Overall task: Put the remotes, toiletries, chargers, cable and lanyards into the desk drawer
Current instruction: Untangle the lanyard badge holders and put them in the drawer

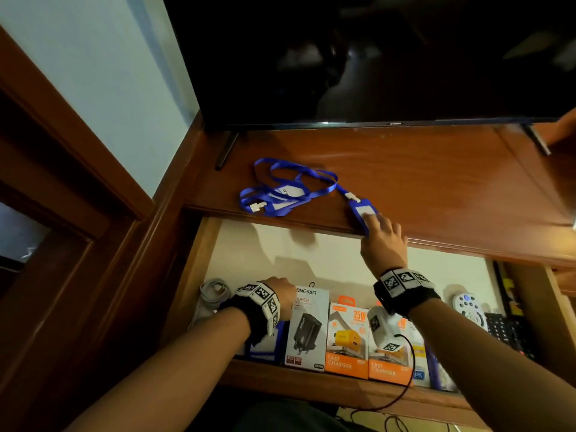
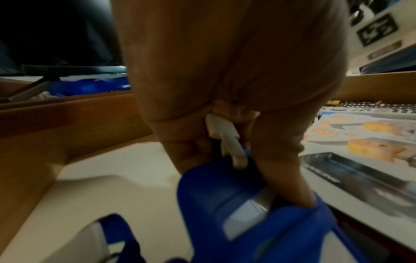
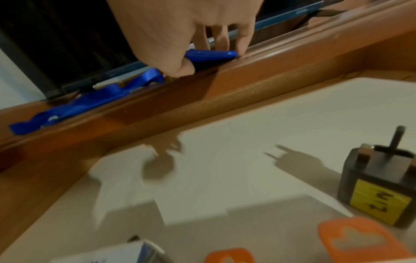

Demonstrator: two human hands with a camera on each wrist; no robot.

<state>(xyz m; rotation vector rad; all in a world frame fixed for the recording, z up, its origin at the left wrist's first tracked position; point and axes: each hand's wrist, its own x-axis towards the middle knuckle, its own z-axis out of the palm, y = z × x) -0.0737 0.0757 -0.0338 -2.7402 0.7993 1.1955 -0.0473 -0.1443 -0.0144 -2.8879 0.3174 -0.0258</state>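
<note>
Your right hand reached up to the desktop and pinched the blue badge holder at the desk's front edge, thumb under it and fingers on top. Your left hand was down in the open drawer, curled round another badge holder by its pale plastic clip.

You were on the lanyard step, to my eye, with little else left on the desk. The next move called for lifting the right-hand holder so its long ribbon trailed clear of the second lanyard looped beside it, which lay tangled close enough to drag along.

Going down in size: the desk was glossy reddish wood, the drawer lined with a flat pale sheet. Stiff printed charger boxes lay side by side in the drawer's front half, a coiled white cable was at the left, and a grey remote at the right. The ribbons were thin, limp woven blue.
</note>
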